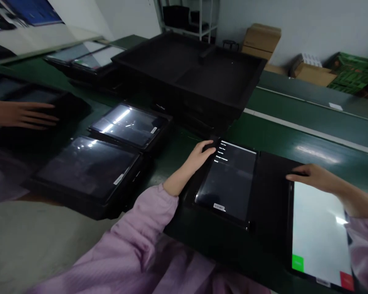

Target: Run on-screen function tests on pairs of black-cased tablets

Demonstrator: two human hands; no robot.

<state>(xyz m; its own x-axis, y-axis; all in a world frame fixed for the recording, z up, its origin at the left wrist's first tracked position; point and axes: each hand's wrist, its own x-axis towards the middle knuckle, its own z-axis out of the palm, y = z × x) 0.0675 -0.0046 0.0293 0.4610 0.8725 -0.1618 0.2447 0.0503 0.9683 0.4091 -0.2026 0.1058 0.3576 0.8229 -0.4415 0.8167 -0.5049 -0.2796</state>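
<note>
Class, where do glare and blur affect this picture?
Head view: streaked glare crosses the dark tablet beside the black trays; a glint marks the white-screened tablet; sheen on the green table; label print too blurred to read.

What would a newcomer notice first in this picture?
Probably the bright white screen at the right, with a green block and a red block in its lower corners; the right hand is at its upper end. Next, likely the dark tablet with white menu text, by the left hand.
</note>
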